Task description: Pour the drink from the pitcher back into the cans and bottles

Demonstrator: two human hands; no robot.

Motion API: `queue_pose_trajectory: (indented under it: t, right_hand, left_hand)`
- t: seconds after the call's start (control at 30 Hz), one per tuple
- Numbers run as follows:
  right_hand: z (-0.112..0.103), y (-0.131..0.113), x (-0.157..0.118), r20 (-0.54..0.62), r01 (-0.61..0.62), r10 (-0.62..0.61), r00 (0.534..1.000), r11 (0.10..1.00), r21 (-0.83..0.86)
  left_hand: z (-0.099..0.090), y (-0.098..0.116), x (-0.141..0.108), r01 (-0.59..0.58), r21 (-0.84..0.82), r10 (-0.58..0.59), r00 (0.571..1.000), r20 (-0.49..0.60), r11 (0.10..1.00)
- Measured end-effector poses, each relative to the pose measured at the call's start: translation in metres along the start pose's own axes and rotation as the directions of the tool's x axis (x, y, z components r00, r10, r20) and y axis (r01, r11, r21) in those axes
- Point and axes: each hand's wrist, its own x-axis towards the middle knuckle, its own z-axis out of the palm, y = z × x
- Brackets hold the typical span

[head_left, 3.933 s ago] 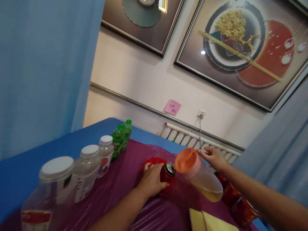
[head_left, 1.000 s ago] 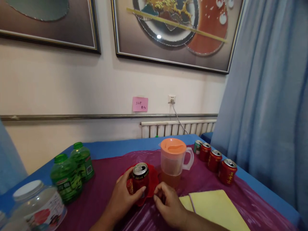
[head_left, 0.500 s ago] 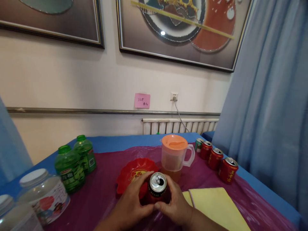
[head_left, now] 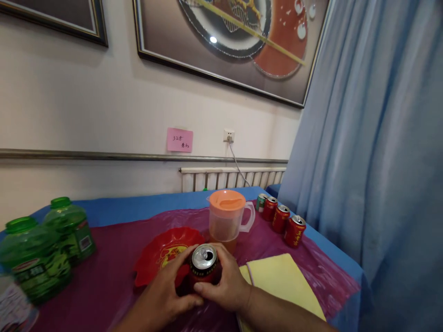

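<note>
A red drink can (head_left: 204, 265) with an opened silver top stands upright between my two hands, low in the middle of the view. My left hand (head_left: 166, 288) curves round its left side, the thumb low in front. From the right, my right hand (head_left: 230, 281) wraps the can, its thumb lying across the front. The lower part of the can is hidden by the hands. Just beyond them lies a red scalloped dish (head_left: 145, 263) with a yellow print. A clear pitcher (head_left: 224, 226) with an orange lid, holding some amber liquid, stands behind my right hand.
Opened cans (head_left: 295, 231) stand in a row at the right back. A folded yellow cloth (head_left: 284, 281) lies beside my right forearm. Green plastic jars (head_left: 34, 258) stand at the left, near a partly visible labelled jar (head_left: 14, 304). Purple plastic sheeting (head_left: 110, 249) covers the blue table.
The view has turned to the right, so everything sits further left in the picture. My left thumb has slid down, a little apart from my right thumb; both hands stay on the can.
</note>
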Motion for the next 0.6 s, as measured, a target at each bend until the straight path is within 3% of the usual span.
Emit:
queue_pose_trajectory:
  t: [0.1, 0.2, 0.27, 0.33, 0.43, 0.5, 0.6]
  right_hand:
    - [-0.025, -0.015, -0.005, -0.047, -0.031, 0.030, 0.998, 0.999, -0.038]
    - [-0.073, -0.023, -0.023, -0.181, -0.146, 0.120, 0.976, 0.980, -0.136]
    - [-0.113, -0.019, -0.040, -0.351, -0.262, 0.181, 0.919, 0.944, -0.201]
    - [-0.155, -0.009, -0.058, -0.509, -0.387, 0.219, 0.832, 0.887, -0.253]
    - [-0.211, 0.016, -0.081, -0.655, -0.565, 0.240, 0.716, 0.750, -0.343]
    - [-0.237, 0.033, -0.091, -0.703, -0.641, 0.228, 0.674, 0.653, -0.403]
    - [-0.259, 0.053, -0.098, -0.738, -0.701, 0.228, 0.636, 0.570, -0.428]
  left_hand:
    - [0.002, 0.003, -0.005, 0.025, -0.043, -0.028, 0.998, -0.052, 0.999]
    - [0.004, 0.003, -0.008, 0.013, -0.004, -0.013, 0.995, -0.094, 1.000]
    - [0.004, 0.003, -0.007, -0.033, 0.049, 0.037, 0.995, -0.093, 0.998]
    - [0.004, 0.002, -0.005, -0.084, 0.089, 0.090, 0.993, -0.074, 0.993]
    - [0.004, 0.000, -0.002, -0.120, 0.109, 0.127, 0.990, -0.062, 0.987]
    - [0.005, -0.001, -0.001, -0.111, 0.104, 0.117, 0.992, -0.055, 0.988]
    - [0.006, -0.003, 0.001, -0.092, 0.092, 0.095, 0.995, -0.025, 0.991]
